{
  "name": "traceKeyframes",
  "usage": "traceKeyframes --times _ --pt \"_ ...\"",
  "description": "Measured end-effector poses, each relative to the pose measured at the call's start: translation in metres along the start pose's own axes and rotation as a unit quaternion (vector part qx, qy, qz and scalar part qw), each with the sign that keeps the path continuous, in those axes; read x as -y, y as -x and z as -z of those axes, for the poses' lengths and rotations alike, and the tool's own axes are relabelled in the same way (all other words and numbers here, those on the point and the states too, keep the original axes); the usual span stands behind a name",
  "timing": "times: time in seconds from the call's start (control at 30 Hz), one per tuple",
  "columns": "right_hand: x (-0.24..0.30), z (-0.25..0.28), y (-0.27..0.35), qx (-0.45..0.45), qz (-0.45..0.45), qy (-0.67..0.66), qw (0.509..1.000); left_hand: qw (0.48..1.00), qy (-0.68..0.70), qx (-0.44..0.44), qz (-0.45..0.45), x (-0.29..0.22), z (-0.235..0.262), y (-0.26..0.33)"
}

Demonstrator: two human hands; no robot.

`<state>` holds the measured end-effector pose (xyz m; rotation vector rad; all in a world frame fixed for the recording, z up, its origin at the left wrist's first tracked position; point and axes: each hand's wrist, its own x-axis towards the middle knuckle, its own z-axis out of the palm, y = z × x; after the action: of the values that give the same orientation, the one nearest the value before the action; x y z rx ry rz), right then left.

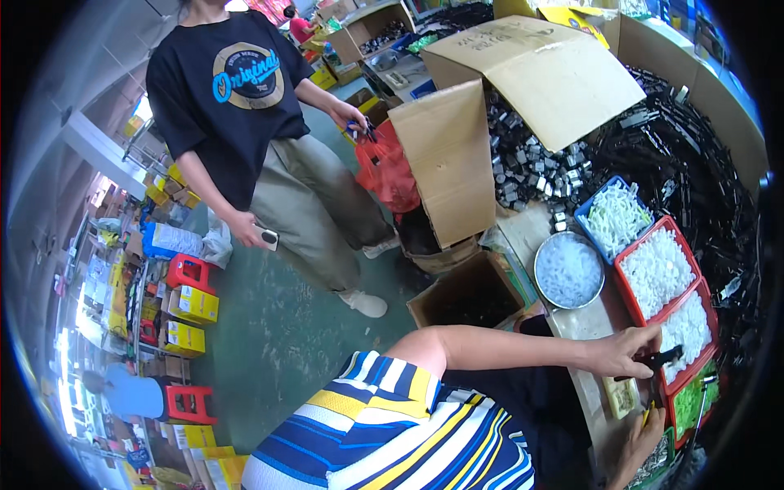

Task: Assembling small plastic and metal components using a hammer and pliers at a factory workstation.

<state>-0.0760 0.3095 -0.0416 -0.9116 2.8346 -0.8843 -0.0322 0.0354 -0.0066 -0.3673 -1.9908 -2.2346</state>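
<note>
My left hand (625, 354) reaches across from a striped sleeve, its fingers closed on a small black part (665, 357) above the red tray of white pieces. Lower down, my right hand (641, 447) is curled around a thin yellow thing (648, 412) too small to name. Close by my left hand lie a red tray (627, 286) of small white plastic pieces and a second heap of white pieces (688, 328). Bright green pieces (694, 400) fill another red tray beside my right hand. A shallow pale yellow box (621, 398) sits between the hands.
A round metal bowl (569, 270) and a blue tray (614, 216) hold pale pieces. Black parts (678, 163) are heaped along the right. An open carton (465, 298) stands on the floor. Another person (261, 139) stands ahead, holding a phone (268, 238) and a red plastic bag (381, 167).
</note>
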Motion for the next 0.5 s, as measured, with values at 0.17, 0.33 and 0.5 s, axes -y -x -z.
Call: traceKeyframes --times 0.17,0.33,0.5 --pt "-0.022 0.005 0.003 -0.055 -0.027 -0.232 0.971 0.957 0.279 -0.044 0.065 -0.003 -0.008 -0.004" --pt "-0.037 -0.003 0.021 -0.153 -0.176 -0.634 0.738 0.935 0.345 -0.022 0.084 -0.009 -0.007 -0.009" --pt "0.015 0.006 0.012 -0.037 -0.099 -0.652 0.751 0.991 0.025 -0.117 -0.063 -0.026 -0.005 -0.008"
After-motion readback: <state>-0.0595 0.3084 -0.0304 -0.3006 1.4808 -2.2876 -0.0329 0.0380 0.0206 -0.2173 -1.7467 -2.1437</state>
